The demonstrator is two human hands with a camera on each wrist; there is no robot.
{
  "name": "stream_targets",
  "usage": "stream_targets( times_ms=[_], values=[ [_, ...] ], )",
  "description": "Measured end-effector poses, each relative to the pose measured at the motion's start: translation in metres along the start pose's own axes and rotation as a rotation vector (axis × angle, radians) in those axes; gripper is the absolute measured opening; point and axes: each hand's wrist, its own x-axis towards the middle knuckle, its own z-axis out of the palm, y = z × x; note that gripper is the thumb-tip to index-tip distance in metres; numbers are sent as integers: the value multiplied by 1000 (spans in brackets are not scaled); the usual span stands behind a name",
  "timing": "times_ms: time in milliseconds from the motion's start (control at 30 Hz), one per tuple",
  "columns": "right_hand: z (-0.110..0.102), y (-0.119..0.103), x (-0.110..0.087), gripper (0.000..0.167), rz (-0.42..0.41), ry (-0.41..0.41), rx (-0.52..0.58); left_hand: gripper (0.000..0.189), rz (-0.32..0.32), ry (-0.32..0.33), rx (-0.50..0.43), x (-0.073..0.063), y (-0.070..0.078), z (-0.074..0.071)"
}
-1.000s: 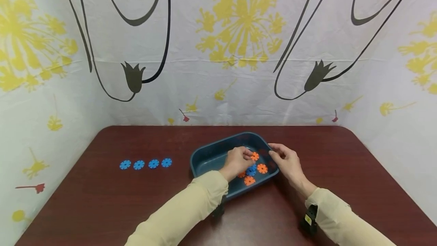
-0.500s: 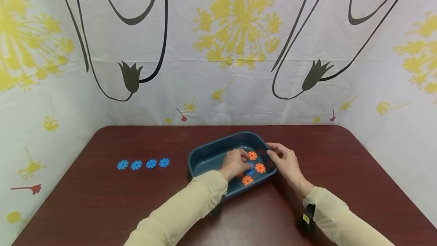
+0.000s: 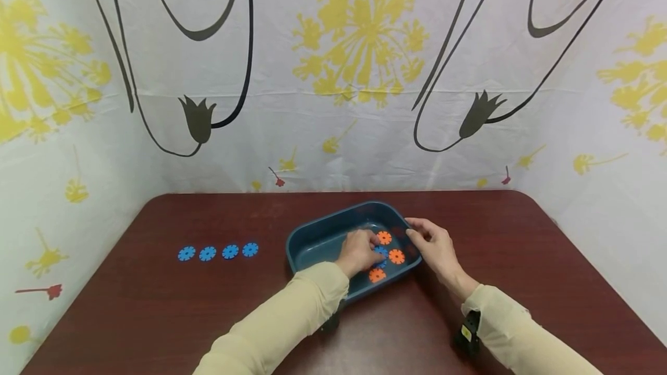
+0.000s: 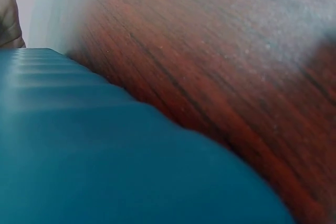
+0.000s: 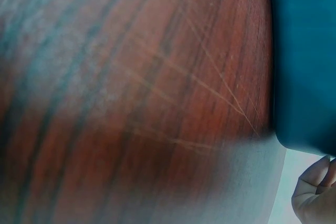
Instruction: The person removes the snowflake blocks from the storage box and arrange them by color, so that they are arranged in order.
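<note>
A blue-green tray [image 3: 318, 235] sits at an angle on the table. Inside its right half lie several notched, flower-shaped plastic discs: a few orange discs [image 3: 396, 256] around blue discs [image 3: 382, 251]. My left hand [image 3: 358, 251] reaches into the tray, thumb and fingertips bent around a blue disc, partly covering it. With thumb and fingers, my right hand [image 3: 435, 247] grips the tray's right rim. The left wrist view is mostly the tray's ribbed outer wall [image 4: 105, 145]. In the right wrist view, bent fingers of the right hand [image 5: 317, 195] show at the tray's corner.
To the left of the tray, a row of several blue discs [image 3: 230, 252] lies on the dark red-brown table [image 3: 156, 305]. A white curtain [image 3: 333, 155] with a flower print encloses the table at the back and sides.
My left hand's thumb and fingertips have shifted slightly down from beside the upper orange disc onto the blue discs. The right hand keeps its hold on the rim; the view shifts slightly.
</note>
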Motion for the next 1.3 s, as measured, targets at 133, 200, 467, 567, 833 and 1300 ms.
stream_targets(
  times_ms=[133,200,467,567,833,1300],
  values=[
    [0,-1,0,31,2,1,2,28,29,13,54,-1,-1,1],
    [0,-1,0,31,5,-1,4,28,37,17,72,-2,-1,2],
    [0,-1,-1,31,5,3,3,26,37,23,80,-3,0,1],
    [0,-2,-1,31,8,7,-1,25,35,23,84,-4,1,1],
    [-1,-2,-1,31,6,11,-10,23,53,23,71,-6,3,0],
    [-1,-1,-1,31,-5,13,-14,20,12,33,-90,-4,4,-4]
  ],
)
